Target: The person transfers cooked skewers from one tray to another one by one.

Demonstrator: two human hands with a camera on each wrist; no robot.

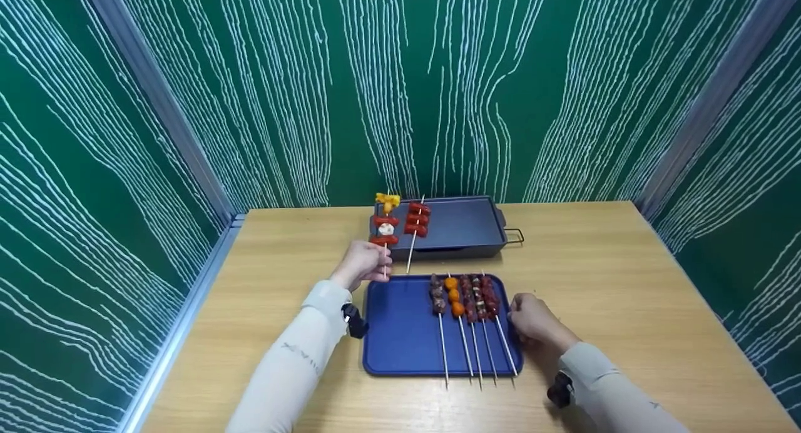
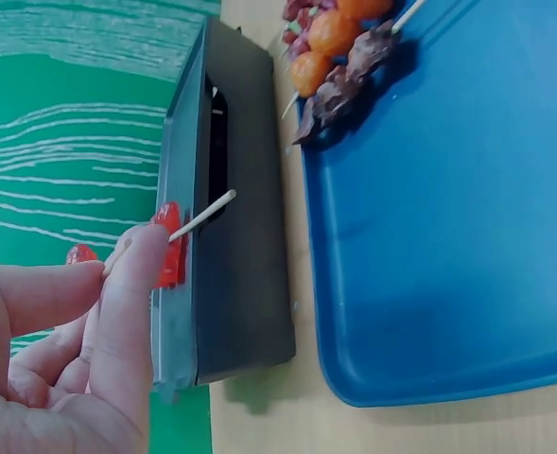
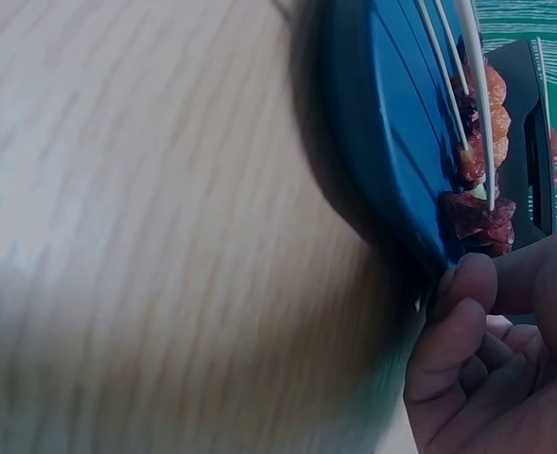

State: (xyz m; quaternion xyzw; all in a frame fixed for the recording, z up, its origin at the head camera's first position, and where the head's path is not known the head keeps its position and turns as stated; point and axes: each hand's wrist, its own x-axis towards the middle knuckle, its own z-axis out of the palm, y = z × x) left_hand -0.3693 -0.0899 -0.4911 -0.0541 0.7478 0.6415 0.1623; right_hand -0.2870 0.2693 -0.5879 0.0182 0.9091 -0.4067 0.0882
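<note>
My left hand (image 1: 366,262) pinches the lower stick of a skewer (image 1: 386,228) with a yellow piece, red pieces and a round white slice. It is at the left end of a dark grill pan (image 1: 463,223); whether the food touches the pan I cannot tell. A skewer of red sausage pieces (image 1: 417,219) lies on the pan's left part, its stick jutting over the front. My right hand (image 1: 535,320) grips the right rim of a blue tray (image 1: 400,333) between thumb and curled fingers. In the left wrist view, thumb and fingertips (image 2: 150,248) close on the thin stick.
Several skewers lie side by side on the tray's right half: dark meat (image 1: 438,295), orange balls (image 1: 455,297) and reddish meat (image 1: 490,295). Their sticks overhang the front edge. The pan has a wire handle (image 1: 515,236) on its right. A green patterned wall (image 1: 425,95) stands behind the wooden table (image 1: 300,245).
</note>
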